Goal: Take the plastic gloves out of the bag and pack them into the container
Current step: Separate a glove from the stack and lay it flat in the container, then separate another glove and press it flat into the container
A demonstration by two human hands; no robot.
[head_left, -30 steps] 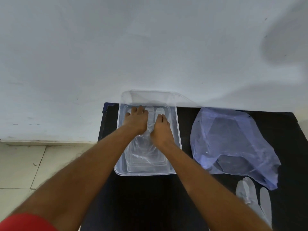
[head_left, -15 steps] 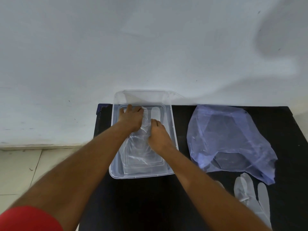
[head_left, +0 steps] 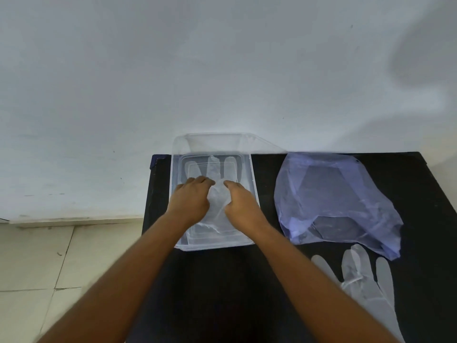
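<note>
A clear rectangular container stands at the back left of the black table. Inside it lies a clear plastic glove, fingers pointing to the wall. My left hand and my right hand are both inside the container, pressing on the glove's palm part with fingers curled; whether they pinch it I cannot tell. A pale blue plastic bag lies crumpled to the right. Another clear glove lies flat on the table in front of the bag.
The black table stands against a white wall. The container's clear lid leans on the wall behind it. Pale floor tiles show to the left of the table's edge.
Both hands slid back toward me along the glove, from its fingers to its palm part. The glove's fingertips now show beyond my hands.
</note>
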